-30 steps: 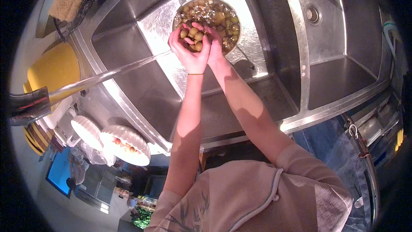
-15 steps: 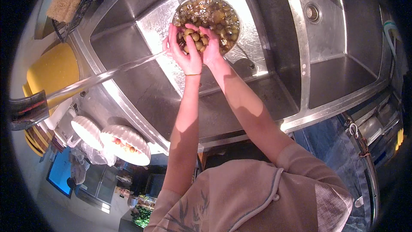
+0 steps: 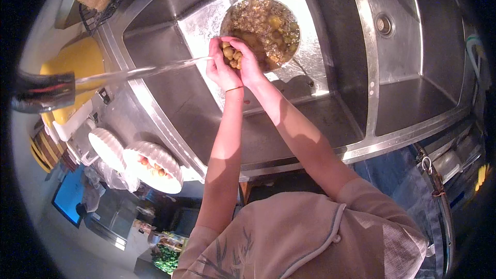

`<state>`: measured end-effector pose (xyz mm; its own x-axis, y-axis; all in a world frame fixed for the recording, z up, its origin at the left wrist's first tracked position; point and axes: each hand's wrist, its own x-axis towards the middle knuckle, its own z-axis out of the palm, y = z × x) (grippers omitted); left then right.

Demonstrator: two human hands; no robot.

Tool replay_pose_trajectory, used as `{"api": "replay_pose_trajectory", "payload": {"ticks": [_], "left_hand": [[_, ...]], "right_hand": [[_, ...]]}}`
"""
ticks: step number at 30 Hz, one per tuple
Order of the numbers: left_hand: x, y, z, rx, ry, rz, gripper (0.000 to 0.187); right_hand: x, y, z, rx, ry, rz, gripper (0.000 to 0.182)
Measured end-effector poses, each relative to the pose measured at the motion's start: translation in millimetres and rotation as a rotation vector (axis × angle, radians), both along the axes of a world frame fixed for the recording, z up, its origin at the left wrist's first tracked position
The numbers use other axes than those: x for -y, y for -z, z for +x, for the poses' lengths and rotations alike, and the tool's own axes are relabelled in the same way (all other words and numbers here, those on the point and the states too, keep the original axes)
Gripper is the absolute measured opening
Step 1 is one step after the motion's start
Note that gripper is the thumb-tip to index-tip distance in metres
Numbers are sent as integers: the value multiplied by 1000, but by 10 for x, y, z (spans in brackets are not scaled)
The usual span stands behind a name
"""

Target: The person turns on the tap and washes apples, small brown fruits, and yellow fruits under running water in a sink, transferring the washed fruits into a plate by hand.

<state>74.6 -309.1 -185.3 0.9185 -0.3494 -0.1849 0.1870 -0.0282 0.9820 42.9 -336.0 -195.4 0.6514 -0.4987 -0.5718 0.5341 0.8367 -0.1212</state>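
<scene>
My left hand (image 3: 222, 72) and my right hand (image 3: 251, 67) are cupped together around a handful of small round yellow-brown fruits (image 3: 232, 56). The fingertips meet on the far side of the handful. Both hands are at the near left edge of a round bowl (image 3: 299, 35) and overlap it in this view. The bowl holds rippling, bubbly water with many more of the fruits. From the left, a stream of water (image 3: 150, 70) reaches the fingers of my left hand.
A black-ended faucet (image 3: 46, 92) juts in from the left over the steel sink (image 3: 175, 85). Beyond a divider lies a second basin (image 3: 400, 106) with a drain. Two white fluted bowls (image 3: 173, 170) stand on the left counter, one with reddish-brown pieces inside. A yellow container (image 3: 75, 67) is behind the faucet.
My hands have drawn closer around the fruits and shifted left relative to the bowl, toward its near left edge. The view has shifted slightly.
</scene>
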Motion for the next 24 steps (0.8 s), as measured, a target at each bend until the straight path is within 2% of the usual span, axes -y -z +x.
{"api": "replay_pose_trajectory", "payload": {"ticks": [2, 3, 7, 8, 9, 12, 14, 17, 22, 23, 24], "left_hand": [[-15, -34, 29, 46, -11, 33, 32], [-41, 12, 89, 51, 16, -49, 31], [-38, -131, 236, 118, 3, 63, 30], [-54, -136, 290, 92, 27, -18, 31], [-83, -154, 344, 161, 58, 67, 30], [-96, -387, 399, 257, 115, 249, 31], [-118, -625, 357, 322, 119, 390, 38], [-202, -742, 374, 401, 161, 463, 39], [-258, -1067, 170, 437, 194, 407, 29], [-264, -1169, 116, 473, 222, 351, 29], [-257, -1303, 64, 509, 249, 298, 29]], "right_hand": [[3, -94, 54, -14, -32, 19, 24], [-20, -84, 94, -11, -34, 16, 25], [-28, -124, 317, 29, -11, -23, 26], [-34, -149, 356, 41, 3, -39, 27], [-38, -180, 389, 35, 0, -69, 33], [-76, -337, 440, -41, -25, -150, 30], [-87, -467, 391, -28, -13, -124, 30], [-129, -735, 375, 6, 4, -84, 28], [-221, -1031, 215, 42, 74, -90, 25], [-225, -926, 265, 155, 125, -99, 23], [-219, -1487, 38, -188, 58, -115, 24]]}}
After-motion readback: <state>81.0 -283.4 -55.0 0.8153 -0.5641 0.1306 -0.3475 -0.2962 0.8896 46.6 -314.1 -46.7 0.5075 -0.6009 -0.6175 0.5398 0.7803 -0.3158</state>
